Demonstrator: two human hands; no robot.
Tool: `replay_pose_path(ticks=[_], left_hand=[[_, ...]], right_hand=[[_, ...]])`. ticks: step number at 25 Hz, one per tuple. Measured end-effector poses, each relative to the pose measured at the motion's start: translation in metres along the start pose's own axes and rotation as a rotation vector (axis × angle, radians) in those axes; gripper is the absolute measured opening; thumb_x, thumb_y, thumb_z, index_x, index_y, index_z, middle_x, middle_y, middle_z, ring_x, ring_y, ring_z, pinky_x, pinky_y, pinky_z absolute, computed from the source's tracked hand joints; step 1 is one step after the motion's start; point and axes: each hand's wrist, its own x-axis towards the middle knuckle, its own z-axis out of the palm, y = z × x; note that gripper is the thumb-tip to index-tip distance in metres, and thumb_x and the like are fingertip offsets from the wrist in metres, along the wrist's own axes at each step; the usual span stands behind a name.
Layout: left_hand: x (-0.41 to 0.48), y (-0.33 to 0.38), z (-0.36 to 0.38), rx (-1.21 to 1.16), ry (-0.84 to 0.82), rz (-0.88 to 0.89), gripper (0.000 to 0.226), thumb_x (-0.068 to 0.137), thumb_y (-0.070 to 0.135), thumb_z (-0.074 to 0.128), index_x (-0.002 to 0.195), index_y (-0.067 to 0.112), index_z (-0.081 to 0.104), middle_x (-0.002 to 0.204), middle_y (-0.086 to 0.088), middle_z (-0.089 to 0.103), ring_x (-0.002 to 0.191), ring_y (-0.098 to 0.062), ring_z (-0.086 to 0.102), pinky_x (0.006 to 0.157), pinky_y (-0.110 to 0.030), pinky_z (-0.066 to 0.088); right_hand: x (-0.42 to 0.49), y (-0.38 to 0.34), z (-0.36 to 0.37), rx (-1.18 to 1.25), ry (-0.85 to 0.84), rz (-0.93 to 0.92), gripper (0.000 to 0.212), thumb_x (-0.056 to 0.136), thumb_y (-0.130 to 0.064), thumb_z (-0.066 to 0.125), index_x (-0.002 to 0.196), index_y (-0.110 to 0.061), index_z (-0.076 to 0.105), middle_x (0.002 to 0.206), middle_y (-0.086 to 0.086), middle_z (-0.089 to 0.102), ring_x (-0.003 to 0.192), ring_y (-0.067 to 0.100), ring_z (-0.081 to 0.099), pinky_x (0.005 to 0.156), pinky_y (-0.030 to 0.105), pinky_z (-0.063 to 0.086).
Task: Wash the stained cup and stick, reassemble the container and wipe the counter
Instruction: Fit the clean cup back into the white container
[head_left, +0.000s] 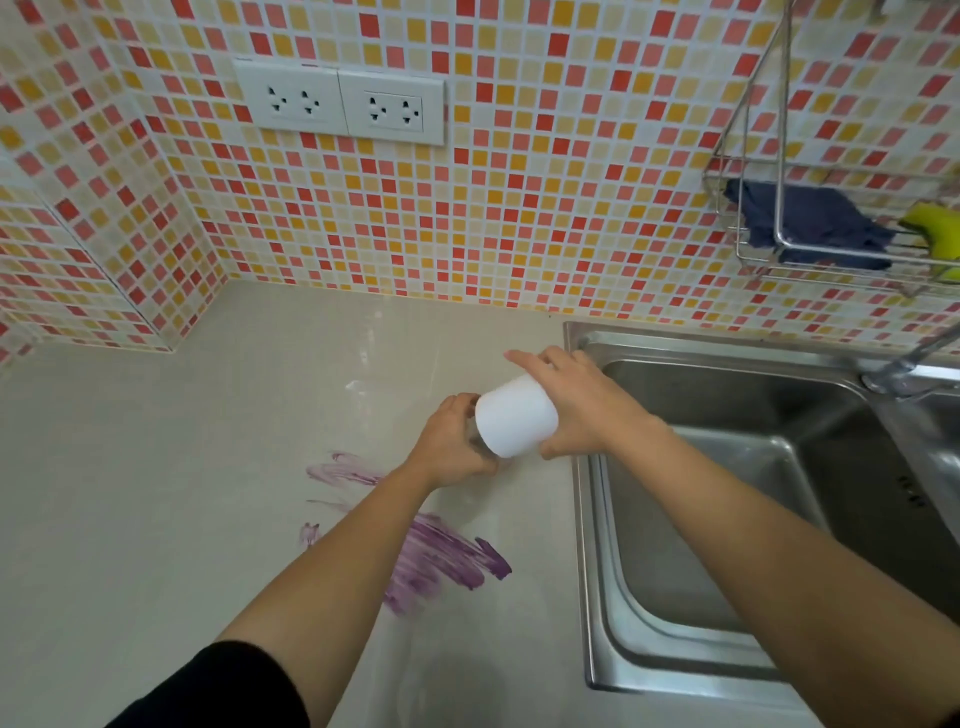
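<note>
Purple smears (431, 561) streak the pale beige counter (156, 493) under the left forearm. Just beyond, beside the stainless steel sink (587, 519), the right hand (576, 405) wraps fingers and thumb round a white cylindrical cup (514, 415) tilted on its side, forefinger stretched straight. The left hand (449, 441) curls at the cup's lower end round what may be a small clear container (477, 441), too blurred to be sure. Farther off, a wire rack (810, 268) on the mosaic wall holds a dark blue cloth (810, 223).

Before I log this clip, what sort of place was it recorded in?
Most likely a home kitchen: a stainless steel sink set into a beige counter, a mosaic-tiled backsplash with wall sockets, and a wire rack holding a cloth and a sponge.
</note>
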Motion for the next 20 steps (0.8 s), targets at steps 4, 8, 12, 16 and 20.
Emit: replay_pose_path(ticks=[4,8,12,16,20], left_hand=[[-0.007,-0.006,-0.001,-0.122,0.056,-0.059,0.077,0.058,0.012,0.083,0.124,0.016,0.043,0.111,0.004,0.052,0.098,-0.015,0.055,0.069,-0.021,0.046],[-0.011,-0.006,-0.001,-0.148,0.068,-0.057,0.075,0.057,0.014,0.085,0.122,0.017,0.047,0.108,0.004,0.054,0.095,-0.014,0.055,0.067,-0.019,0.046],[-0.013,0.003,-0.004,-0.111,0.025,-0.023,0.058,0.056,0.011,0.084,0.103,0.024,0.052,0.101,0.001,0.06,0.093,-0.021,0.059,0.075,-0.03,0.051],[-0.013,0.007,-0.005,-0.107,0.025,-0.003,0.058,0.057,0.008,0.085,0.099,0.026,0.049,0.097,0.003,0.059,0.091,-0.019,0.058,0.077,-0.029,0.047],[-0.011,0.006,-0.007,-0.093,-0.005,0.007,0.06,0.055,0.012,0.085,0.102,0.026,0.051,0.1,0.004,0.061,0.096,-0.02,0.059,0.079,-0.031,0.05]], right_hand=[[0.014,0.003,-0.004,0.456,0.045,0.054,0.092,0.056,-0.036,0.085,0.132,-0.03,0.032,0.127,0.001,0.049,0.115,0.024,0.045,0.092,0.041,0.046],[0.026,-0.002,-0.006,0.563,0.057,0.073,0.075,0.058,-0.048,0.083,0.122,-0.029,0.05,0.122,-0.007,0.055,0.111,0.019,0.052,0.088,0.033,0.048],[0.037,-0.012,-0.014,0.438,0.017,0.062,0.081,0.063,-0.051,0.079,0.132,-0.025,0.047,0.132,-0.001,0.051,0.115,0.021,0.049,0.093,0.035,0.045],[0.023,0.005,-0.011,0.85,-0.145,0.152,0.097,0.066,-0.023,0.083,0.144,-0.029,0.026,0.132,-0.003,0.044,0.119,0.02,0.048,0.092,0.034,0.048],[0.009,0.013,0.022,1.001,0.045,0.16,0.087,0.059,-0.025,0.087,0.134,-0.025,0.043,0.131,-0.006,0.051,0.122,0.017,0.049,0.102,0.04,0.044]])
